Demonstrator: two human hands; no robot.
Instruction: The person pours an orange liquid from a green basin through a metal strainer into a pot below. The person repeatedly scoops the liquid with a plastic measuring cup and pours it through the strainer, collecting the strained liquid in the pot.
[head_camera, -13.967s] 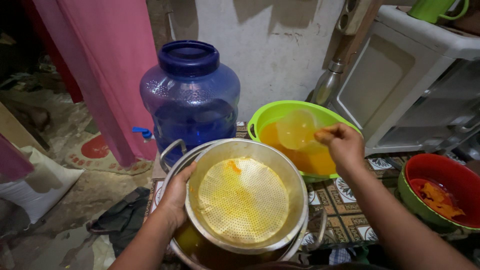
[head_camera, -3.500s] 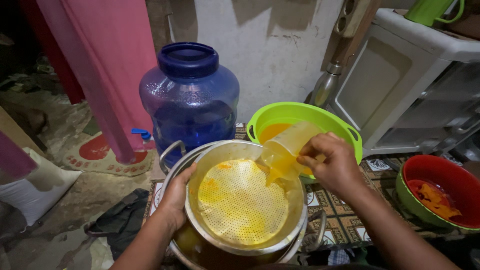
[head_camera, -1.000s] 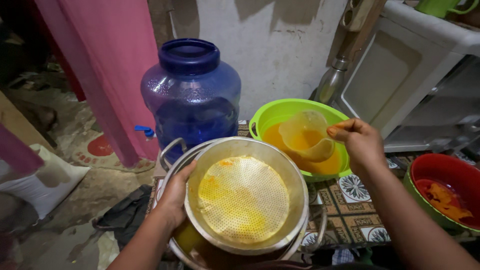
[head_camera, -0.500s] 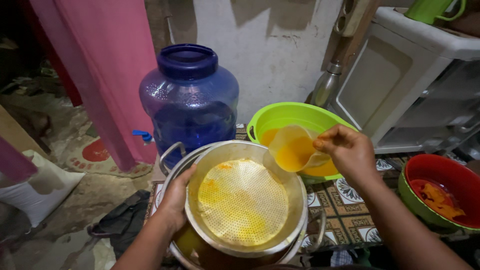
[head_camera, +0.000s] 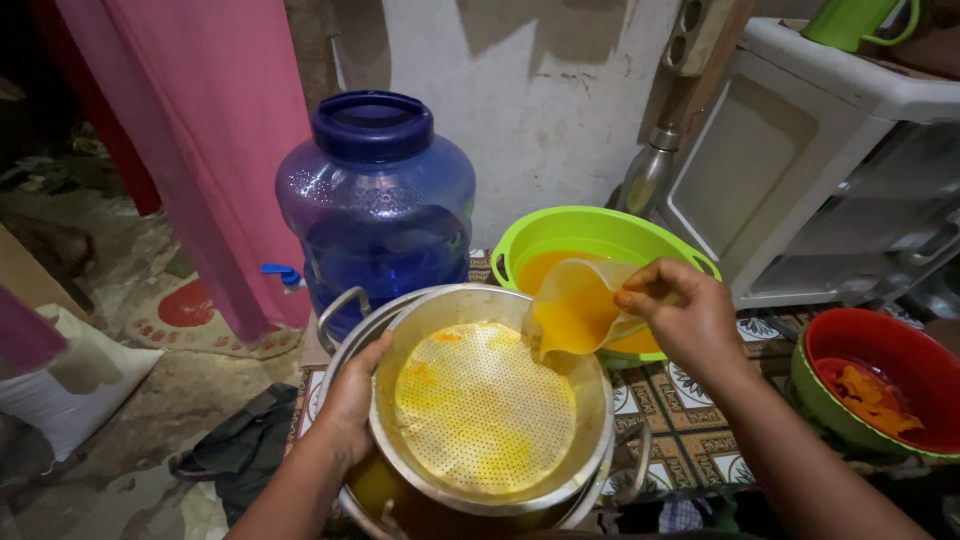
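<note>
The right hand (head_camera: 690, 320) is closed around a clear plastic cup (head_camera: 578, 308) of orange liquid, which is tilted over the rim of a perforated metal strainer (head_camera: 485, 405). The left hand (head_camera: 350, 405) is closed on the strainer's left rim. The strainer is seated in a larger steel pot (head_camera: 345, 320), where orange liquid is seen at the lower left.

Surface: a tabletop (head_camera: 700, 420) covered with a patterned, tile-print cloth. A lime-green basin (head_camera: 585, 232) holding more orange liquid is set just behind the cup. A red bowl (head_camera: 900, 350) inside a green one, with orange pulp, is placed at the right.

Room: a large blue water jug (head_camera: 375, 215) with a small tap is stood behind the pot, against a stained white wall (head_camera: 540, 90). A pink curtain (head_camera: 215, 130) is hung at the left. A white cabinet (head_camera: 830, 170) is seen at the right, a steel bottle (head_camera: 648, 178) beside it. The floor (head_camera: 120, 420) is bare and rough, with a white sack (head_camera: 70, 385) and dark cloth (head_camera: 235, 460) lying on it.
</note>
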